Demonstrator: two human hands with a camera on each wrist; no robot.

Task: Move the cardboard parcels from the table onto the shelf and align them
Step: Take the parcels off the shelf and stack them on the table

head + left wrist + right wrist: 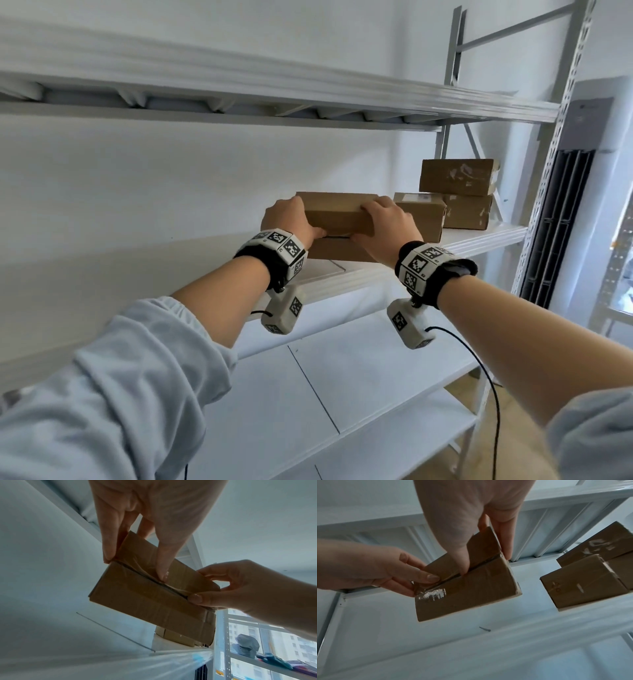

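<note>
Both hands on upper parcel, which sits on lower parcel on the middle shelf; my left hand grips its left end, thumb at the seam between the two, fingers curled over the far side; my right hand grips the right end likewise; single parcel just beside on the right; two-parcel stack beyond it.

Both arms are stretched forward and upward. The left hand and the right hand grip opposite ends of the upper parcel, thumbs in front.
</note>
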